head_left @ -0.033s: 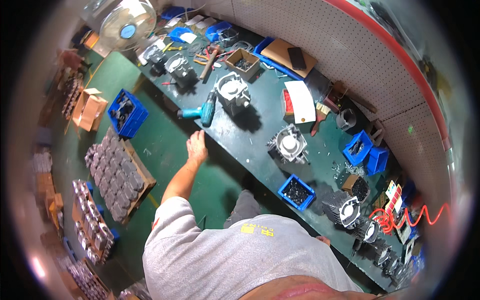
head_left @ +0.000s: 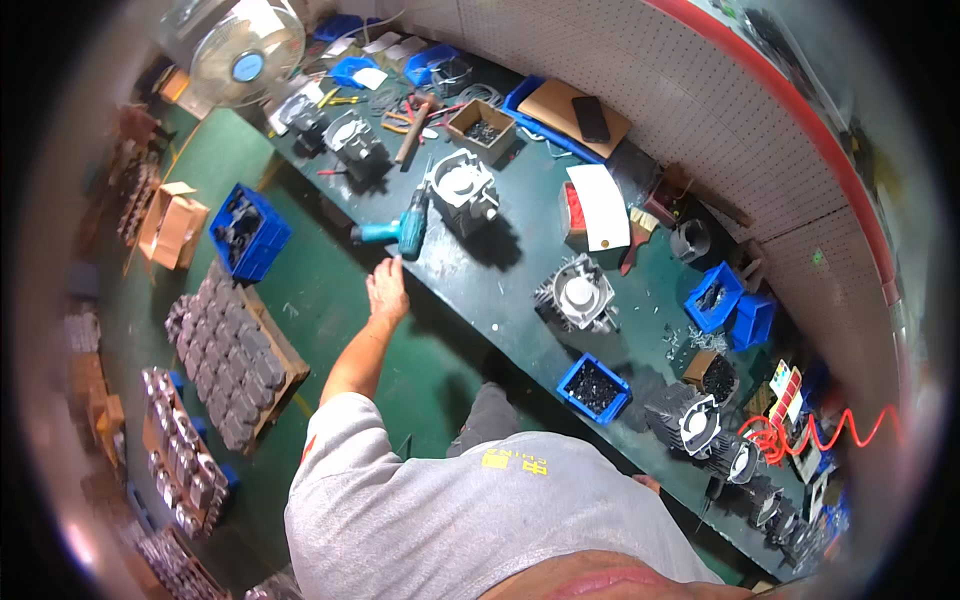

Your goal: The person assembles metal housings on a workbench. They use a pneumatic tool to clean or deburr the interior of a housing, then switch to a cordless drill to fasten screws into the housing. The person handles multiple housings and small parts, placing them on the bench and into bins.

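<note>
My left hand (head_left: pixel 387 290) reaches out over the bench's near edge with its fingers stretched out, holding nothing. Just beyond its fingertips a teal cordless drill (head_left: pixel 411 228) lies on the bench, apart from the hand as far as I can see. The drill's front end points toward a grey cast-metal housing (head_left: pixel 465 185) standing beside it. Only a sliver of my right hand (head_left: pixel 648 483) shows past the grey shirt at the bench edge; its fingers are hidden. Another open metal housing (head_left: pixel 580 293) sits mid-bench, with a blue bin of small dark parts (head_left: pixel 594 388) nearer me.
Behind the housings are a hammer (head_left: pixel 413 132), a cardboard box of screws (head_left: pixel 482 130) and a brush (head_left: pixel 637 238). More housings (head_left: pixel 690 420) line the right end, by a coiled red hose (head_left: pixel 770 440). On the floor at left stand a blue crate (head_left: pixel 250 232) and a loaded pallet (head_left: pixel 230 360).
My left hand has shifted slightly up and left, closer to the drill. The whole view has drifted a little; the drill and housings keep their places on the bench.
</note>
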Demonstrator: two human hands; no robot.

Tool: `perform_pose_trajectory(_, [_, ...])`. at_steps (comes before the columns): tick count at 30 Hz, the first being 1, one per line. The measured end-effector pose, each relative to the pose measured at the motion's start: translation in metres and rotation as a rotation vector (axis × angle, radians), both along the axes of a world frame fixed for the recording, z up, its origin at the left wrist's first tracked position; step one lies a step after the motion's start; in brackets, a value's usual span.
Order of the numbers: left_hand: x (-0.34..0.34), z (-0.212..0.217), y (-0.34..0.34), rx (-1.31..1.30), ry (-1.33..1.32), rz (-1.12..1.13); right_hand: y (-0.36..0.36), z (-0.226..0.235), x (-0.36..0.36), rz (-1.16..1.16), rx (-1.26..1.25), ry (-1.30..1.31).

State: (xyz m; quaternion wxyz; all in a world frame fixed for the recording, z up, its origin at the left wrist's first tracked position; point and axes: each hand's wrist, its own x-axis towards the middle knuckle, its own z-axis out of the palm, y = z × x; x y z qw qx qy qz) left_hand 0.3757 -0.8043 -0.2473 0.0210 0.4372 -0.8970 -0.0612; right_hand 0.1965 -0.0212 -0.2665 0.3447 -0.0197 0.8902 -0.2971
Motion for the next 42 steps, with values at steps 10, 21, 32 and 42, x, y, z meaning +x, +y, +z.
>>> perform_pose_trajectory(10, [-0.047, -0.022, -0.136, 0.087, -0.175, -0.064, -0.007, 0.007, 0.086, -0.461, 0.117, 0.165])
perform_pose_trajectory(21, [-0.052, -0.021, -0.150, 0.150, -0.294, -0.055, -0.222, 0.170, -0.069, -0.439, -0.339, 0.727])
perform_pose_trajectory(32, [-0.029, -0.024, -0.197, 0.242, -0.065, -0.357, -0.638, 0.219, -0.195, 0.449, -0.565, 0.643])
perform_pose_trajectory(42, [-0.036, -0.009, -0.205, 0.361, 0.077, -0.342, -0.954, 0.069, -0.298, 1.309, 0.085, 0.864])
